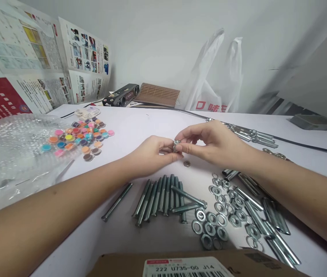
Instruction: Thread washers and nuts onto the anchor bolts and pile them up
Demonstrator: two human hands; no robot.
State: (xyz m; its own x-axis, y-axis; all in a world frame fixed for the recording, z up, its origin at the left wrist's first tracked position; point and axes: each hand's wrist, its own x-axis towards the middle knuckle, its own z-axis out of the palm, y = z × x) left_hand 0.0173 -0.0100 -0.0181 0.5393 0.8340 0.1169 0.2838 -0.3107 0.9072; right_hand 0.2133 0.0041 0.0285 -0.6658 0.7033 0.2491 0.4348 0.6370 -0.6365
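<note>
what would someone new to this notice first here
Probably the bright multicoloured discs heaped on the left of the white table. Then the left grip and right grip, meeting mid-table at a small metal piece. Nearer the viewer, bolts lie fanned out, with metal rings scattered to their right.

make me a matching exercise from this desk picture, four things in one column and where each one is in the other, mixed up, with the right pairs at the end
1. small metal piece
2. coloured discs
3. white plastic bag
4. cardboard box

A. at the near edge of the view, bearing a barcode label
B. at the back, upright, with red lettering
C. between the left hand and the right hand
D. on the left, by the bubble wrap

Right pairs: 1-C, 2-D, 3-B, 4-A
</note>
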